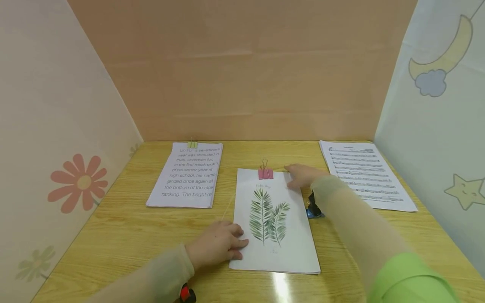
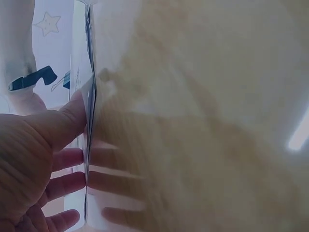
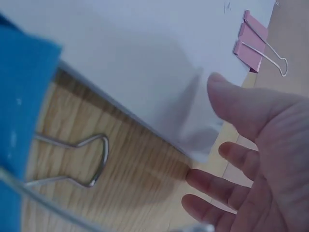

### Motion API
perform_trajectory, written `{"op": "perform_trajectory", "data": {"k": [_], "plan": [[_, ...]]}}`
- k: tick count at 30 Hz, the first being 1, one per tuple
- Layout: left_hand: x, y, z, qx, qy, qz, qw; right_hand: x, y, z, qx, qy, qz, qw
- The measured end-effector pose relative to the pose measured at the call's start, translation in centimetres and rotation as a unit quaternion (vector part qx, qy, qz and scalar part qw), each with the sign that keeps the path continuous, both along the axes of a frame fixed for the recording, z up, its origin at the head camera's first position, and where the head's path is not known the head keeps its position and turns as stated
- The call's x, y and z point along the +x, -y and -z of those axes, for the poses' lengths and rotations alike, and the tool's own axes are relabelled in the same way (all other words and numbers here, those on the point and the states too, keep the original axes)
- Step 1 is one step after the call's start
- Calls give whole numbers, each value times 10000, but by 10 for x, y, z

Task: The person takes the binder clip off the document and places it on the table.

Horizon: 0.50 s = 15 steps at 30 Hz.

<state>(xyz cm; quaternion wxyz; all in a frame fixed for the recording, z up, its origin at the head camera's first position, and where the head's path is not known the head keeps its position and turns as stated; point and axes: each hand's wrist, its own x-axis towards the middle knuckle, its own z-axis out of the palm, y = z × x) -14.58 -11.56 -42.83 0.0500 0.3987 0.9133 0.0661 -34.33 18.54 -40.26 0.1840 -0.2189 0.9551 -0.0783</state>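
A stack of paper printed with green palm leaves [image 1: 280,248] lies at the middle of the wooden desk [image 1: 125,235], with a pink binder clip [image 1: 265,172] [image 3: 253,41] on its top edge. My left hand [image 1: 219,246] [image 2: 48,159] rests against the stack's lower left edge, thumb on the paper's side and fingers fairly straight. My right hand [image 1: 303,174] [image 3: 256,145] lies relaxed at the top right corner, thumb over the sheet and fingers just past the corner. A blue binder clip [image 1: 314,209] [image 3: 24,96] lies on the desk beside the stack, under my right wrist.
A stack of printed text [image 1: 187,176] with a green clip [image 1: 192,144] lies at the back left. Sheet music [image 1: 365,174] lies at the back right. Cardboard and patterned panels wall in the desk on three sides.
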Motion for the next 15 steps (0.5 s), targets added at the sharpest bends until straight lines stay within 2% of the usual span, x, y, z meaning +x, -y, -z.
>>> {"op": "perform_trajectory", "data": {"k": [7, 15], "plan": [[6, 0, -1, -26, 67, -114, 9999, 2, 5, 1, 440, -314, -237, 9983], [5, 1, 2, -43, 21, -81, 10000, 6, 8, -1, 334, -367, 30, 9988]]}}
